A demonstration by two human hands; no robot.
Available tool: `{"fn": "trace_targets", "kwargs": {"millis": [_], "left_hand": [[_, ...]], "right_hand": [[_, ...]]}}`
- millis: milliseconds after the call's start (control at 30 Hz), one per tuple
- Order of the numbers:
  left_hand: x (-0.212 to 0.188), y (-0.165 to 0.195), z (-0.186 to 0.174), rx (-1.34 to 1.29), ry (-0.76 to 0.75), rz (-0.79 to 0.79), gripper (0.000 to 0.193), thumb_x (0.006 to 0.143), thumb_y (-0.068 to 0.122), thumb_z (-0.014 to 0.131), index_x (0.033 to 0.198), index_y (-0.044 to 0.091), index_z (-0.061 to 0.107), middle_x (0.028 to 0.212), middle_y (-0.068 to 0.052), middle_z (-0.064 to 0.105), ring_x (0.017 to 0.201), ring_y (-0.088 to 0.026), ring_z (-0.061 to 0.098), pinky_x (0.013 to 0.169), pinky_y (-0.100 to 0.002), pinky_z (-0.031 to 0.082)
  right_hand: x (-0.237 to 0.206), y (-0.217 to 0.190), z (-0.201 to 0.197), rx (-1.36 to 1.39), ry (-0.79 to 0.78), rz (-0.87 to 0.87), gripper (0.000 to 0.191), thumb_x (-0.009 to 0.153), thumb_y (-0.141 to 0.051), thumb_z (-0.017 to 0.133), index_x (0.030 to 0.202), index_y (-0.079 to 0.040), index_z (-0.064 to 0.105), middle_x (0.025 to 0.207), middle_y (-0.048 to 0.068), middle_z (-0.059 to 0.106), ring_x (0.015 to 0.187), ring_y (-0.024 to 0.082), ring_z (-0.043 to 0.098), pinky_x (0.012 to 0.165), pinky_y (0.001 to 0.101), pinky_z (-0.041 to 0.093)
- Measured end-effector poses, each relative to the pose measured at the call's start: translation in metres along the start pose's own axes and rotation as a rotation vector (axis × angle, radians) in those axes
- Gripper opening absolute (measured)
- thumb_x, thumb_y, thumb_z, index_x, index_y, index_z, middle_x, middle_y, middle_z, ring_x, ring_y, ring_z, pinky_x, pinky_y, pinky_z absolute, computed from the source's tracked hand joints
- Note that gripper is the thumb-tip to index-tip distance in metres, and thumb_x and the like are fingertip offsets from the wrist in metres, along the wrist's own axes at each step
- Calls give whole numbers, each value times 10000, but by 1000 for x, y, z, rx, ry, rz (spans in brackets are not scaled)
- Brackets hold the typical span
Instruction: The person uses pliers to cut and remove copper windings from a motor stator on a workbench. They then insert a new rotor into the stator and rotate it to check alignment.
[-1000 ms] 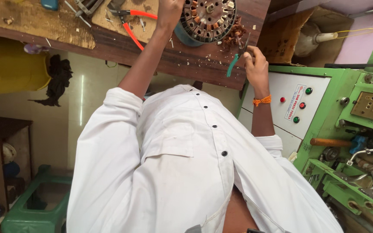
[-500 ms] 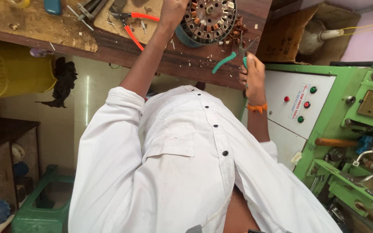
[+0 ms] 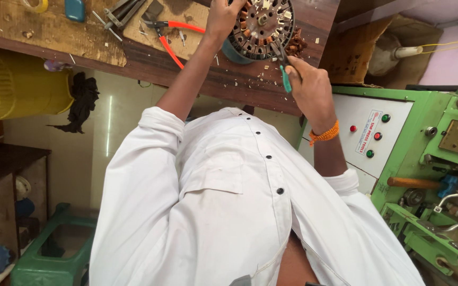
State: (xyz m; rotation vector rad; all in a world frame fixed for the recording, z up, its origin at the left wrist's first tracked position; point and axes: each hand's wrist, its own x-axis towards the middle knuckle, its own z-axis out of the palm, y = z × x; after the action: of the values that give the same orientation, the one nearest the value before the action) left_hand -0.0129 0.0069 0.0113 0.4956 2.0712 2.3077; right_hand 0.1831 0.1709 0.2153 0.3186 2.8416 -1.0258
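A round motor stator with copper windings lies on the wooden workbench. My left hand rests on its left rim and steadies it. My right hand, with an orange band at the wrist, is shut on a green-handled hand tool. The tool's metal tip touches the stator's lower right edge, beside a heap of copper wire scraps. My white shirt fills the lower middle of the view.
Red-handled pliers and other metal tools lie on the bench to the left. A yellow drum and a black cloth sit below it. A green machine with a button panel stands at right, a green stool at lower left.
My right hand has brought the green-handled tool up from the bench edge to the stator's rim. My left hand has stayed on the stator.
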Motion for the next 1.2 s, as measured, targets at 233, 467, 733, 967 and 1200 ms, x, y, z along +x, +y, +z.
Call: {"fn": "trace_targets", "kwargs": {"millis": [233,467,733,967,1200], "left_hand": [[-1,2,7,74,18,-99,446,1061,404,658,1250,1,625,1120,-161,772,1022,-246,752,915,-404,581],[-3,3,5,67,-10,-139,567,1047,437,630,1409,16,519,1401,-190,654,1282,-313,640,1087,-419,503],[-3,0,4,68,-19,-103,656,1069,431,632,1508,9,388,1484,-226,554,1425,-350,511,1183,-436,430],[-4,0,5,0,1,-83,635,1066,398,671,1488,8,400,1469,-217,597,1404,-314,570,1168,-411,461],[-11,3,10,-164,53,-96,580,1086,362,698,1458,-5,449,1463,-228,638,1391,-298,597,1191,-426,449]], "right_hand": [[2,31,49,-9,207,-208,349,1131,-191,582,1410,17,607,950,195,719,787,188,712,680,337,544],[15,83,52,791,-161,180,640,1020,-280,633,1552,-106,324,1320,35,610,1115,169,627,775,349,617],[31,103,89,306,-142,29,222,1041,-118,591,1219,-3,527,1048,124,654,954,215,656,810,423,517],[33,92,110,36,341,-400,217,1010,-4,595,1203,43,508,969,197,570,871,344,605,764,446,493],[14,120,116,178,332,-141,326,1102,-328,584,1116,-4,547,956,128,597,820,241,600,740,415,502]]}}
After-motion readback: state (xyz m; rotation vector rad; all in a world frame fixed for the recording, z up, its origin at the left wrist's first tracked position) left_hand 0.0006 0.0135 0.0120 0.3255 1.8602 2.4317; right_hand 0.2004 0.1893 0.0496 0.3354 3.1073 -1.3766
